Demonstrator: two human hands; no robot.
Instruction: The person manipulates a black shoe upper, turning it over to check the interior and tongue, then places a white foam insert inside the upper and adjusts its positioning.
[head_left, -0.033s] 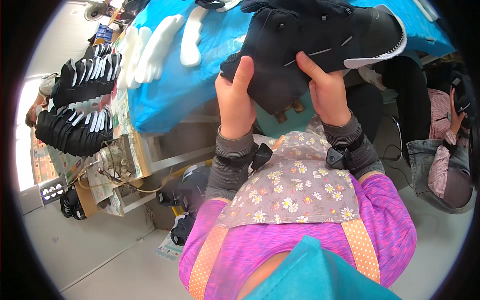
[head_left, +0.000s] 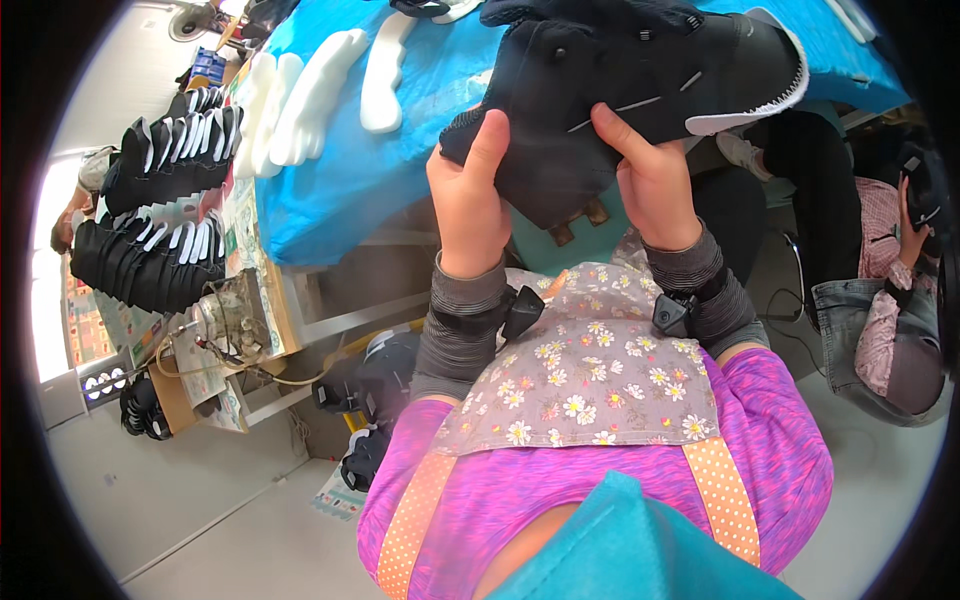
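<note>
head | left fisheye | looking down | hands [head_left: 470, 212] near | rim detail unclear

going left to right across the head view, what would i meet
Rows of black shoe uppers, white foot-shaped forms, left hand, right hand, held black shoe upper's toe, co-worker's hand.
</note>
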